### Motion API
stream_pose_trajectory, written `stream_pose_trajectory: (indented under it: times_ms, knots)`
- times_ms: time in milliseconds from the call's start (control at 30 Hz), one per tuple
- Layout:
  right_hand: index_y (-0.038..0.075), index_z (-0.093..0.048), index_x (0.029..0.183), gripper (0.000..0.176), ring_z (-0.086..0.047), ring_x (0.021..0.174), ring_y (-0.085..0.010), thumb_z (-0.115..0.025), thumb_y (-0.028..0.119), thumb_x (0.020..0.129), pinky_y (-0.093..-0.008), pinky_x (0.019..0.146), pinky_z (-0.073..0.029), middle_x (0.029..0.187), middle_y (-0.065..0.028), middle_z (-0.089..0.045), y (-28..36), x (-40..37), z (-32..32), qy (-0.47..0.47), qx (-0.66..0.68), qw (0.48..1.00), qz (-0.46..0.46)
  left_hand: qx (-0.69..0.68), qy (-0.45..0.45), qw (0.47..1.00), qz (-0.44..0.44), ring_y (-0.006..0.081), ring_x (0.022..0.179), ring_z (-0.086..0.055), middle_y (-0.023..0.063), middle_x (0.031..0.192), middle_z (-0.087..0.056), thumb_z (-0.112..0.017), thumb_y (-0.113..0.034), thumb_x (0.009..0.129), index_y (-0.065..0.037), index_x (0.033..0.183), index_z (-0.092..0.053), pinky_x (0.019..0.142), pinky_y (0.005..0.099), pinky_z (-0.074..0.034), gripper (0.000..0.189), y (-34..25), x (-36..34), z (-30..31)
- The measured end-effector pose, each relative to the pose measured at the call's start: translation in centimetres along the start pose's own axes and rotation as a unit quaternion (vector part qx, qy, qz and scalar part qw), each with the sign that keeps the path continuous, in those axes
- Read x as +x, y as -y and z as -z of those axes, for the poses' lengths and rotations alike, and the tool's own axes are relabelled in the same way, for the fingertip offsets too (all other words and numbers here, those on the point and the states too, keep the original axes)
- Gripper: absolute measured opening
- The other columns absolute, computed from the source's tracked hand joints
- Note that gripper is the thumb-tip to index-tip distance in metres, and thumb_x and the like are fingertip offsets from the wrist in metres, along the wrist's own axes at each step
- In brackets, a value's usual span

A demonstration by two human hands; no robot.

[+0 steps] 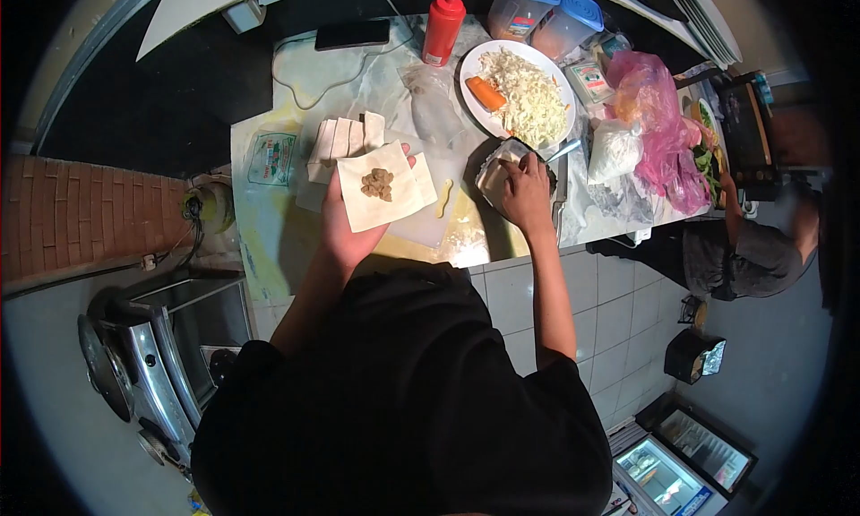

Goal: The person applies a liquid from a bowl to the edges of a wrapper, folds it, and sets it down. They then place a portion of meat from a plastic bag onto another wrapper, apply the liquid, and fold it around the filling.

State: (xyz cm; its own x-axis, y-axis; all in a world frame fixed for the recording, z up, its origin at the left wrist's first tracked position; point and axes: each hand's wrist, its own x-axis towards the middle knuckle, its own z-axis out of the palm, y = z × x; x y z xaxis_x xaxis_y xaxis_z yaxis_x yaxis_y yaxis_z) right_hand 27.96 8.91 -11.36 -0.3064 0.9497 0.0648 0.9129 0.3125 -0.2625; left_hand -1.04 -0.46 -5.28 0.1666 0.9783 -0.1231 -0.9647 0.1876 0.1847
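On my left hand point(345, 220) lies a square pastry wrapper point(363, 211), held from below, with a small heap of brown filling point(377, 185) at its middle. More folded wrappers point(339, 140) sit just behind it on the table. The fingers of my right hand point(528, 189) reach down into a dark-rimmed container point(491, 180) of pale contents. Those fingertips are bent together, and anything between them is hidden. A white plate point(468, 64) of shredded cabbage point(533, 99) and an orange carrot piece point(485, 94) stands beyond the container.
A red squeeze bottle point(443, 28), a phone point(352, 34) and a cable lie along the back. At the right are lidded tubs point(566, 23), a white bag point(614, 150) and a pink plastic bag point(647, 95). Another person point(743, 256) stands at the far right.
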Motion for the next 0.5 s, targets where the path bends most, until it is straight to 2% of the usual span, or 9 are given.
stream_pose_trajectory:
  times_ms: [200, 267, 333, 400, 500]
  knots:
    - [0.009, -0.069, 0.117, 0.037, -0.052, 0.109, -0.0355, -0.063, 0.011, 0.081, -0.0478, 0.093, -0.045, 0.116, -0.016, -0.052, -0.2, 0.1, 0.0, 0.005, 0.011, 1.0, -0.01, 0.017, -0.002, 1.0, -0.015, 0.0329, 0.134, -0.048, 0.0185, 0.143, -0.049, -0.03, -0.031, 0.106, -0.005, 0.149, -0.037, 0.113, 0.0496, -0.036, 0.05, 0.1, -0.1, 0.2]
    - [0.009, -0.071, 0.114, 0.033, -0.053, 0.103, -0.0362, -0.058, 0.007, 0.084, -0.0453, 0.094, -0.045, 0.11, -0.0179, -0.053, -0.4, 0.2, 0.1, -0.033, 0.064, 0.997, -0.006, 0.007, 0.009, 1.0, -0.008, 0.0329, 0.134, -0.048, 0.0186, 0.142, -0.05, -0.03, -0.032, 0.106, -0.005, 0.149, -0.037, 0.113, 0.0493, -0.036, 0.051, 0.0, -0.1, 1.4]
    - [0.008, -0.07, 0.114, 0.033, -0.053, 0.105, -0.0366, -0.06, 0.008, 0.083, -0.0459, 0.094, -0.045, 0.112, -0.018, -0.053, -0.7, 0.4, -0.1, -0.017, 0.056, 0.998, 0.0, -0.003, 0.023, 1.0, 0.001, 0.0329, 0.133, -0.048, 0.0187, 0.142, -0.05, -0.03, -0.033, 0.106, -0.005, 0.148, -0.037, 0.114, 0.049, -0.035, 0.052, 0.1, 0.0, 1.6]
    - [0.008, -0.07, 0.114, 0.034, -0.052, 0.107, -0.0369, -0.062, 0.01, 0.082, -0.0465, 0.095, -0.045, 0.115, -0.0181, -0.053, -0.6, 0.3, 0.0, 0.0, 0.047, 0.999, 0.008, 0.011, -0.04, 0.999, 0.0, 0.0333, 0.134, -0.048, 0.0184, 0.142, -0.05, -0.03, -0.036, 0.106, -0.005, 0.149, -0.037, 0.114, 0.0497, -0.034, 0.053, 0.3, -0.1, 1.3]
    - [0.008, -0.071, 0.114, 0.034, -0.053, 0.106, -0.0367, -0.061, 0.009, 0.082, -0.0457, 0.095, -0.045, 0.113, -0.0185, -0.054, 0.1, 0.3, 1.1, 0.035, 0.033, 0.999, 0.006, 0.032, -0.061, 0.997, -0.02, 0.0338, 0.134, -0.048, 0.018, 0.143, -0.05, -0.029, -0.038, 0.106, -0.005, 0.149, -0.037, 0.114, 0.0504, -0.033, 0.055, 0.6, -0.2, 0.2]
